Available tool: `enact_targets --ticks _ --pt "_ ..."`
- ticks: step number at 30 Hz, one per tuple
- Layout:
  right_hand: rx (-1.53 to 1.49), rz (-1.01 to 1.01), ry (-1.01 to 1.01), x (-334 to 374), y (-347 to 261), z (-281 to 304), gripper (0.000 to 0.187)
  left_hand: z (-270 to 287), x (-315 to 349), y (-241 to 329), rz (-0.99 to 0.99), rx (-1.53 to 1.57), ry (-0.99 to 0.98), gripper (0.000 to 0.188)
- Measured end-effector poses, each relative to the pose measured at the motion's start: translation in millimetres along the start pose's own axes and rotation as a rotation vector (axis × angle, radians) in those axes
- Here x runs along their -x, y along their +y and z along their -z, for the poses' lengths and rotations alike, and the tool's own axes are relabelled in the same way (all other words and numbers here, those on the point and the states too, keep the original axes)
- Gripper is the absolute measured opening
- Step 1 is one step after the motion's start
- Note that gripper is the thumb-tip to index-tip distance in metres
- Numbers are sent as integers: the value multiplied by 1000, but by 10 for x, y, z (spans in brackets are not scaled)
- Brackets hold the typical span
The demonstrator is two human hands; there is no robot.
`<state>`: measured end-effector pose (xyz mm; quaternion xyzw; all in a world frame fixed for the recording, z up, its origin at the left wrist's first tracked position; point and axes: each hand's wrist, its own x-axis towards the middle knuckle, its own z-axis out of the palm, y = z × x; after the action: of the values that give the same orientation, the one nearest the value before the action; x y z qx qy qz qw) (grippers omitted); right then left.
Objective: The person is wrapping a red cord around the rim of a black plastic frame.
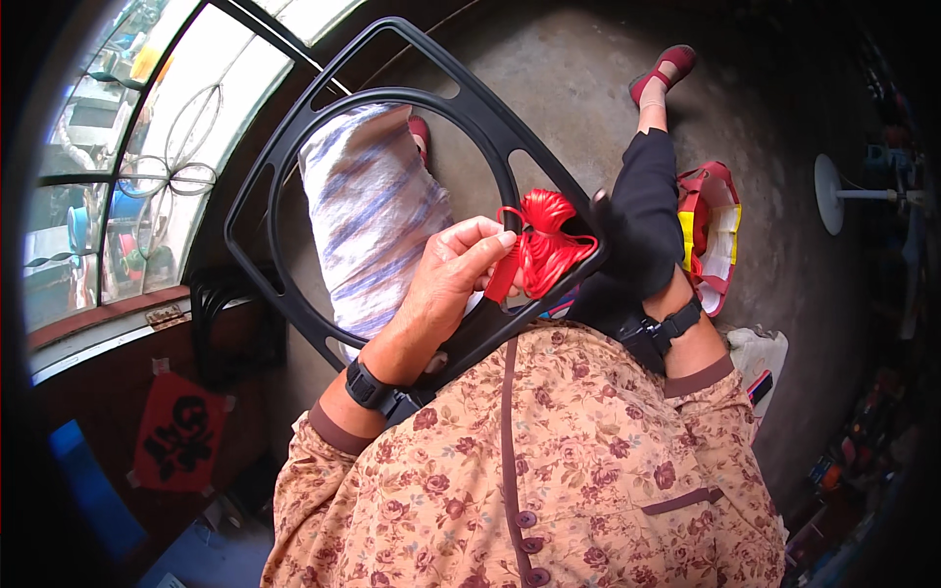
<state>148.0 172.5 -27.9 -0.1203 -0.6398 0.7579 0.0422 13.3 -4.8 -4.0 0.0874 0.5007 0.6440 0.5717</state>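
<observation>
A black frame (503, 147), squarish with rounded corners and a round ring inside, lies tilted over my lap. Beside the ring's right edge, my left hand (453, 267) pinches a flat red strip (506, 274) between thumb and forefinger. That strip passes against the ring. A bundle of glossy red cord (545, 235), gathered at its middle, rests at the frame's right corner. Past my right wrist (674, 299), a dark, blurred shape next to that corner covers or forms my right hand; its fingers cannot be made out.
A striped white and blue cloth (368, 216) drapes over my left leg, seen through the ring. On the concrete floor (559, 88) to the right stands a red bag (720, 230) with yellow edging. Barred windows (167, 167) line the left; a white round-based stand (829, 194) is far right.
</observation>
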Motion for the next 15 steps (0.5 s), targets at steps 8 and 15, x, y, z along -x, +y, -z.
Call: enact_targets --ticks 8,15 --pt "-109 31 115 169 234 160 33 17 36 68 11 -5 -4 12" --pt "-235 240 673 480 616 944 34 20 -66 -14 -16 -2 18 16"
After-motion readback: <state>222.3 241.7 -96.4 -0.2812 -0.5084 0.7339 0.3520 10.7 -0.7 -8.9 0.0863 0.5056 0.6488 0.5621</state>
